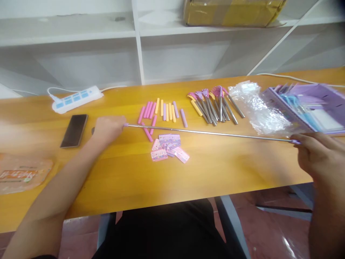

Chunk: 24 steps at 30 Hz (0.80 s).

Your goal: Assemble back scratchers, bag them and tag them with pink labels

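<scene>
The telescopic rod (210, 133) hangs extended just above the table (121, 172), running from nine o'clock to three o'clock across the view, and both hands work on it. The left hand (107, 129) is clenched around its nine-o'clock end, where a purple tip just shows. The right hand (318, 153) grasps the three-o'clock end with fingers closed on it, though blur hides which fingers do the pinching. The step in hand looks like stretching or checking the rod at full length. It likely goes best if both hands pull straight along the rod's line, since so thin and long a tube probably bows or kinks under any sideways load. It also pays to hold it clear of the small cards (169, 148) at six o'clock of its middle and of the coloured sleeves (161, 110) at twelve o'clock, one of which lies right under it. The folded scratchers (215, 106) and plastic bags (253, 106) sit at one o'clock, near the right hand, so that end wants a steady height.
</scene>
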Each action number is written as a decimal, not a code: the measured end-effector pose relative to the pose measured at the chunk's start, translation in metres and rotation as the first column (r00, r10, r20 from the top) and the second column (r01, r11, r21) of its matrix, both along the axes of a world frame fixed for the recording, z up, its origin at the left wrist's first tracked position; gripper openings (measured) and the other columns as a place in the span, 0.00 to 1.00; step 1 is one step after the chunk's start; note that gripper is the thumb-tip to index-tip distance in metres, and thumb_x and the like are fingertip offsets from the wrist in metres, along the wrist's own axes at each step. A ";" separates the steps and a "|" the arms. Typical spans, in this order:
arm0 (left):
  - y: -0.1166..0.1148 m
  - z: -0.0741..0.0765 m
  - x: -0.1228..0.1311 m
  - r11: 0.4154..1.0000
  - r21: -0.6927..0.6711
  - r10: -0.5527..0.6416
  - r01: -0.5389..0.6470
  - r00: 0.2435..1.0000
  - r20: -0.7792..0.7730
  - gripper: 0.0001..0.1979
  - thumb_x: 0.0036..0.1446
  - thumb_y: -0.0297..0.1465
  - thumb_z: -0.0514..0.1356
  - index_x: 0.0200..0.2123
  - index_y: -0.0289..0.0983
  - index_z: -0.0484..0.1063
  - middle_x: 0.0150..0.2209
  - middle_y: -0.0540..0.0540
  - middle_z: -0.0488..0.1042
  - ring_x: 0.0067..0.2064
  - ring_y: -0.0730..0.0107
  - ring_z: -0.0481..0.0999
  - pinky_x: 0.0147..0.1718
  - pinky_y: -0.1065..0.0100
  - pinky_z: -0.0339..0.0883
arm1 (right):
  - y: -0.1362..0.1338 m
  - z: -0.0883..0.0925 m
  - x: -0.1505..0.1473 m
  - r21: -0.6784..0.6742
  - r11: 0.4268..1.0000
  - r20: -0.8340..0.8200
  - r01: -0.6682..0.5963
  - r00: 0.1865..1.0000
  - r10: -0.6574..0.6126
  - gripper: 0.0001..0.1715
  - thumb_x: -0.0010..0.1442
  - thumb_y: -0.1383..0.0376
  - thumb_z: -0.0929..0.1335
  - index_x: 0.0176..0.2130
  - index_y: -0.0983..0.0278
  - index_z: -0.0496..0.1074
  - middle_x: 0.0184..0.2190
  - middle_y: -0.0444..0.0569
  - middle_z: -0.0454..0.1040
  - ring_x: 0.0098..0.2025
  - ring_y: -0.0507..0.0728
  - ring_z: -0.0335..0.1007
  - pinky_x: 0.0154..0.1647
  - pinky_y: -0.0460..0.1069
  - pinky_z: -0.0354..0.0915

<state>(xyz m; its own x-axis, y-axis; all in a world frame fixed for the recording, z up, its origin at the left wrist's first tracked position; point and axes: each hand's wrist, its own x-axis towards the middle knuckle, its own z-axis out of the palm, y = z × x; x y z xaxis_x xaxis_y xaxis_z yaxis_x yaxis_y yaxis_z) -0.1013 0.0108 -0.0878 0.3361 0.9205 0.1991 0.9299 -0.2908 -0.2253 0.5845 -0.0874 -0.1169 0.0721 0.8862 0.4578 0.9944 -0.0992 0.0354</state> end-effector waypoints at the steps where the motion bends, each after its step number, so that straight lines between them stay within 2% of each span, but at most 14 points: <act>1: -0.001 -0.004 0.002 1.000 -0.003 -0.012 0.012 1.000 0.005 0.19 0.72 0.33 0.52 0.30 0.38 0.76 0.30 0.38 0.79 0.32 0.58 0.74 0.29 0.61 0.46 | 0.001 0.002 -0.009 -0.013 1.000 -0.016 -0.007 1.000 0.007 0.05 0.59 0.62 0.67 0.32 0.54 0.74 0.42 0.63 0.83 0.39 0.63 0.78 0.36 0.55 0.66; 4: -0.006 -0.013 0.008 0.998 0.014 -0.067 0.067 0.998 0.018 0.18 0.73 0.32 0.52 0.32 0.38 0.77 0.33 0.37 0.80 0.36 0.56 0.75 0.32 0.60 0.52 | 0.003 0.003 -0.022 -0.042 0.999 -0.054 -0.025 0.998 0.023 0.06 0.57 0.60 0.67 0.36 0.54 0.75 0.47 0.64 0.83 0.41 0.65 0.79 0.35 0.57 0.64; 7: -0.007 -0.018 0.012 0.993 0.060 -0.104 0.103 0.994 0.019 0.18 0.75 0.32 0.50 0.36 0.37 0.78 0.36 0.35 0.79 0.38 0.53 0.74 0.35 0.58 0.56 | 0.002 -0.005 -0.018 -0.053 0.997 -0.077 -0.058 0.996 0.054 0.11 0.60 0.56 0.65 0.40 0.54 0.75 0.47 0.62 0.83 0.42 0.67 0.79 0.36 0.58 0.66; 12: -0.006 -0.027 0.015 0.987 0.095 -0.127 0.128 0.992 -0.016 0.21 0.77 0.31 0.47 0.38 0.34 0.78 0.37 0.34 0.77 0.39 0.51 0.72 0.37 0.56 0.55 | 0.000 -0.014 -0.009 -0.153 0.985 -0.124 0.075 0.988 -0.094 0.10 0.53 0.55 0.68 0.36 0.53 0.69 0.35 0.58 0.80 0.30 0.66 0.73 0.30 0.57 0.61; 14: -0.006 -0.029 0.017 0.983 0.108 -0.145 0.146 0.989 -0.020 0.21 0.77 0.31 0.47 0.38 0.34 0.78 0.37 0.33 0.77 0.40 0.49 0.72 0.38 0.55 0.54 | -0.001 -0.014 -0.011 -0.147 0.985 -0.128 0.086 0.986 -0.106 0.08 0.51 0.56 0.68 0.34 0.53 0.68 0.32 0.57 0.79 0.27 0.66 0.72 0.29 0.56 0.59; 18: -0.007 -0.031 0.021 0.981 0.139 -0.146 0.135 0.987 0.067 0.19 0.76 0.30 0.48 0.41 0.35 0.78 0.39 0.32 0.78 0.42 0.47 0.72 0.40 0.54 0.55 | -0.002 -0.007 -0.022 -0.156 0.987 -0.175 0.037 0.983 -0.065 0.05 0.53 0.56 0.67 0.31 0.53 0.67 0.30 0.54 0.80 0.25 0.65 0.72 0.28 0.55 0.60; 21: -0.008 -0.030 0.021 0.980 0.140 -0.150 0.141 0.987 0.058 0.19 0.75 0.29 0.48 0.38 0.35 0.78 0.37 0.33 0.77 0.41 0.49 0.72 0.38 0.55 0.55 | -0.002 -0.001 -0.029 -0.178 0.984 -0.195 0.024 0.979 -0.059 0.06 0.55 0.55 0.66 0.29 0.53 0.67 0.30 0.53 0.82 0.26 0.67 0.75 0.29 0.56 0.63; 24: -0.011 -0.030 0.017 0.987 0.083 -0.137 0.135 0.990 0.019 0.21 0.75 0.28 0.47 0.36 0.36 0.78 0.34 0.35 0.78 0.37 0.53 0.72 0.33 0.58 0.52 | -0.002 0.002 -0.031 -0.188 0.981 -0.260 0.040 0.961 -0.089 0.06 0.52 0.55 0.67 0.32 0.52 0.70 0.29 0.52 0.82 0.30 0.68 0.80 0.33 0.57 0.68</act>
